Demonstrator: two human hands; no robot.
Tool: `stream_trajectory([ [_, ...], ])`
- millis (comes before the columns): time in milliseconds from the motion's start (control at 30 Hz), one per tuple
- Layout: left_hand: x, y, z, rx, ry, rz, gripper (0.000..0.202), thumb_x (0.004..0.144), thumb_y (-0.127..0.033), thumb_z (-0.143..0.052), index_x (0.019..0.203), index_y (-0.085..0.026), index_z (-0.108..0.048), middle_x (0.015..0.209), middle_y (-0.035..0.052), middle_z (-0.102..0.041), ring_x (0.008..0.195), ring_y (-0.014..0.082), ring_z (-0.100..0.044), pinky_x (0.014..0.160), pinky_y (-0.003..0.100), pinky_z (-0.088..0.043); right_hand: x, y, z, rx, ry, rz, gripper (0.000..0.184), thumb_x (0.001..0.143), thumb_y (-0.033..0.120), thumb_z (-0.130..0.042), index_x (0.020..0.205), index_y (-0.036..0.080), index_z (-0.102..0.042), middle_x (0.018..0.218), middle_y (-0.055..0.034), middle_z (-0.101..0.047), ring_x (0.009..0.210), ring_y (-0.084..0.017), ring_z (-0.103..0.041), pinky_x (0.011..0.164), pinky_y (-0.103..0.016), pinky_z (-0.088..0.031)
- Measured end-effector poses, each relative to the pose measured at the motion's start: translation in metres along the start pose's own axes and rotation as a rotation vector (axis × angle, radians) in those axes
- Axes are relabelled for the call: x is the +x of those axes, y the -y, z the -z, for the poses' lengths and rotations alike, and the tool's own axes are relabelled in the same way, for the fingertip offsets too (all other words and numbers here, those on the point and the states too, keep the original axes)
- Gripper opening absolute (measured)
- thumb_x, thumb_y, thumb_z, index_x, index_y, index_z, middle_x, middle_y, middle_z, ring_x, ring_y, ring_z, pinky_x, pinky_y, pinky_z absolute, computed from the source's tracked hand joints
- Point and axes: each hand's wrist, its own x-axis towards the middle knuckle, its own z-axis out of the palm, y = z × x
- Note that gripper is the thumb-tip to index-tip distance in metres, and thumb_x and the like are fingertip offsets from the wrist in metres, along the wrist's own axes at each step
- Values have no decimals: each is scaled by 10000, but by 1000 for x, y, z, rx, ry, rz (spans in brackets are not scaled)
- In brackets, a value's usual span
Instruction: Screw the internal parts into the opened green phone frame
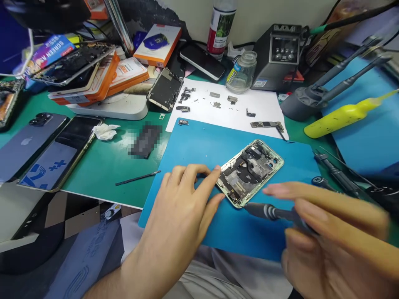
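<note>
Mat [199, 141]: phone hsg [261, 182] w/ pts [246, 171]

On the counter [104, 168] we see a jar [242, 74] near a can [220, 33], a yellow bottle [339, 119] at right, and a tissue [105, 132] beside a phone [64, 151] at left. Boxes [129, 74] lie stacked behind; we can't quite read the grey unit [266, 68].
</note>
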Motion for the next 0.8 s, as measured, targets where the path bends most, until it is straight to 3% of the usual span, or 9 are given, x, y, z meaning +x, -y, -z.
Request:
stream_trajectory([
  [100, -1, 0, 6, -5, 12, -20, 426, 1204, -270, -499, 1622, -218, -566, 1369, 100, -699, 1139, 301, -637, 931, 473, -556, 9, 7, -4, -2, -61, 67, 136, 1047, 98, -701, 1138, 197, -723, 1087, -45, -704, 987, -168, -730, 835, -339, -624],
  [300, 10, 1, 17, -97, 18, 27, 509, 1212, -287, -484, 1717, -281, -420, 1488, 69, -694, 1251, 253, -725, 983, 412, -607, 16, 10, -8, 115, -43, 116, 367, 1001, -43, -644, 1294, 177, -660, 1122, -49, -734, 1038, -147, -728, 892, -310, -633],
  [433, 14, -9, 8, -96, 15, 25, 420, 1210, -288, -495, 1628, -299, -457, 1511, 62, -687, 1314, 272, -703, 1059, 466, -593, 16, 7, -8, 161, -39, 139, 403, 1020, -12, -654, 1374, 180, -665, 1232, -86, -746, 1196, -179, -746, 958, -333, -678],
  [633, 16, -24, -12, 25, 34, 32, 323, 1216, -288, -461, 1533, -277, -521, 1511, 89, -691, 1328, 346, -660, 1040, 575, -574, 13, 7, -17, 252, -122, 144, 558, 928, -101, -726, 1404, 185, -670, 1128, -54, -789, 1056, -166, -780, 880, -310, -697],
  [667, 17, -25, -13, 29, 32, 40, 324, 1223, -269, -423, 1531, -274, -523, 1510, 85, -696, 1322, 338, -663, 1041, 574, -574, 13, 8, -17, 262, -143, 125, 525, 931, -87, -730, 1376, 190, -690, 1105, -55, -790, 1015, -178, -782, 858, -322, -696],
  [733, 19, -28, -14, 30, 27, 65, 334, 1233, -267, -380, 1535, -269, -522, 1508, 79, -702, 1319, 326, -668, 1042, 568, -578, 13, 10, -14, 261, -308, -43, 406, 1009, 28, -705, 1358, 235, -730, 1042, -55, -770, 907, -199, -761, 804, -364, -686],
  [800, 22, -32, -15, 40, 19, 77, 357, 1227, -377, -459, 1560, -258, -510, 1504, 93, -703, 1317, 341, -672, 1035, 569, -591, 14, 7, -5, 285, -613, -397, 369, 1126, 244, -614, 1468, 336, -720, 1008, -68, -712, 841, -211, -711, 764, -412, -675],
])
